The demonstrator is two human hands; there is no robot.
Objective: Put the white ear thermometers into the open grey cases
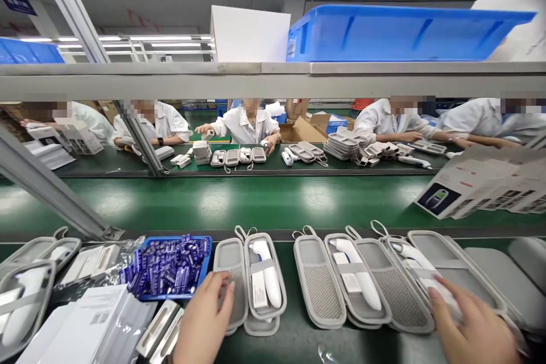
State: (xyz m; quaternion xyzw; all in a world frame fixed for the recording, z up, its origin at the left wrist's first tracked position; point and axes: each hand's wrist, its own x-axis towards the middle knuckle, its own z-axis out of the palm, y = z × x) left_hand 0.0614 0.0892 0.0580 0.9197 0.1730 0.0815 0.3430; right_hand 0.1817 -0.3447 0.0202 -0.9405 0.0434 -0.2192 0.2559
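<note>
My left hand (207, 318) rests with fingers stretched flat on the mesh lid of an open grey case (247, 278) that holds a white thermometer (268, 278) and a small white box. My right hand (469, 327) lies with fingers extended on the white thermometer (420, 270) in the open grey case (452, 273) at the right. Between them lies another open grey case (341, 284) with its own white thermometer (356, 276) strapped in.
A blue tray of purple batteries (168, 267) sits left of my left hand, with white leaflets (91, 324) and more grey cases (25, 284) beyond. A green conveyor belt (256, 202) runs across. Printed boxes (482, 185) lie at right. Several co-workers in white coats sit opposite.
</note>
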